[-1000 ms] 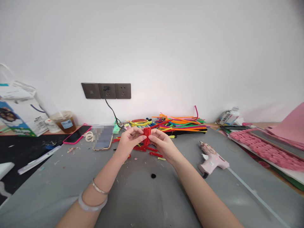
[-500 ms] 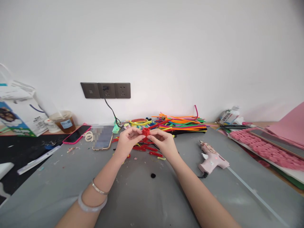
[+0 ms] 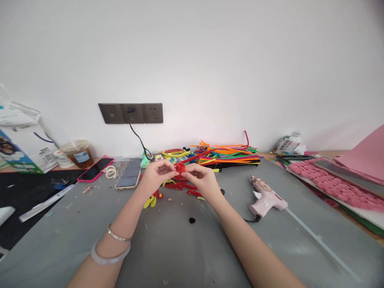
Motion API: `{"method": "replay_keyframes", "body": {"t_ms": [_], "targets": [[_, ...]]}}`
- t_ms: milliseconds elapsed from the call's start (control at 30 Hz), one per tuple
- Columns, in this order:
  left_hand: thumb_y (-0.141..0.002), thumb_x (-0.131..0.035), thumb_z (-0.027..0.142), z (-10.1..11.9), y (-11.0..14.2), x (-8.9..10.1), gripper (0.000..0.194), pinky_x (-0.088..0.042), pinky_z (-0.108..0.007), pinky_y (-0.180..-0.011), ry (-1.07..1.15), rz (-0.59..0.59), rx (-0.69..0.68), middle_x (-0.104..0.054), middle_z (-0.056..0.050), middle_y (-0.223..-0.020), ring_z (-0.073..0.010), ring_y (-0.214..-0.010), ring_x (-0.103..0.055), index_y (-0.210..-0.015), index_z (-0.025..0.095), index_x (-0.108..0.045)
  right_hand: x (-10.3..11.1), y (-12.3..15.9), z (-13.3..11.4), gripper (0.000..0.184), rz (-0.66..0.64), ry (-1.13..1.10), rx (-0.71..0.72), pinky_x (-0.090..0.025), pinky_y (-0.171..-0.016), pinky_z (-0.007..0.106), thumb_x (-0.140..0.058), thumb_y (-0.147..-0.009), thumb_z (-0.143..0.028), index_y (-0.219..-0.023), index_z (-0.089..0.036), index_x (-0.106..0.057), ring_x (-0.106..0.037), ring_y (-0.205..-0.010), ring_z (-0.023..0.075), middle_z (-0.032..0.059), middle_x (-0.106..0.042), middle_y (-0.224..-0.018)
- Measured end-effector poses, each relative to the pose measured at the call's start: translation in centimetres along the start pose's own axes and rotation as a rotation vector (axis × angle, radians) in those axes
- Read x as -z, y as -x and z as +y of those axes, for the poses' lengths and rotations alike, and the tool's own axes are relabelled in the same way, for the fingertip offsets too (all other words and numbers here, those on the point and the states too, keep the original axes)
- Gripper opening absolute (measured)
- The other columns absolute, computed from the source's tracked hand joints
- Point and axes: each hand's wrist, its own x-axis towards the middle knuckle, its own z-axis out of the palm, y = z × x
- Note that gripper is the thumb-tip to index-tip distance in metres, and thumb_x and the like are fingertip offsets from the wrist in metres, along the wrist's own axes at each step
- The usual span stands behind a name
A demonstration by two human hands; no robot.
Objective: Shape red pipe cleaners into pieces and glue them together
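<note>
Between my fingertips is a small red fuzzy bundle that looks like bent pipe cleaners [image 3: 180, 169], held above the grey table. My left hand [image 3: 158, 176] pinches its left side with thumb and forefinger. From the right, my right hand [image 3: 201, 178] grips it the same way. Red pipe cleaner pieces [image 3: 175, 186] lie on the table just below and behind the hands. Close to my left wrist rest yellow fuzzy pieces [image 3: 150, 201]. A black pompom-like disc [image 3: 192, 220] lies nearer to me, between the forearms.
A pink glue gun [image 3: 267, 200] with a long clear stick lies at the right. Colourful pipe cleaners [image 3: 231, 154] are heaped by the wall. Two phones [image 3: 96, 169], a drink cup [image 3: 78, 154] and a carton [image 3: 27, 140] stand left; pink knitted material [image 3: 327, 184] lies far right.
Both hands have shifted slightly left with the red bundle, which has been turned from upright to a shorter, tilted view. The whole view has drifted a little. Yellow pieces by the left wrist are more exposed.
</note>
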Motion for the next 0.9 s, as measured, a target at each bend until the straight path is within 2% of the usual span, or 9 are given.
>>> {"method": "replay_keyframes", "body": {"t_ms": [267, 900], "targets": [[-0.067, -0.082, 0.028, -0.07, -0.05, 0.84, 0.023, -0.049, -0.024, -0.069, -0.013, -0.061, 0.018, -0.06, 0.001, -0.073, -0.0123, -0.071, -0.058, -0.072, 0.016, -0.064, -0.26, 0.2, 0.0, 0.015, -0.034, -0.008, -0.008, -0.057, -0.073, 0.034, -0.08, -0.069, -0.034, -0.075, -0.021, -0.075, -0.067, -0.076, 0.0197, 0.0042, -0.073, -0.081], [-0.066, -0.082, 0.031, -0.28, -0.09, 0.65, 0.025, -0.05, -0.025, -0.069, -0.034, -0.035, 0.025, -0.06, 0.0, -0.074, -0.0129, -0.072, -0.058, -0.072, 0.015, -0.063, -0.4, 0.27, -0.21, 0.024, -0.029, 0.052, -0.029, -0.058, -0.075, 0.037, -0.078, -0.069, -0.042, -0.076, -0.02, -0.071, -0.069, -0.077, 0.0221, 0.0049, -0.074, -0.08]]}}
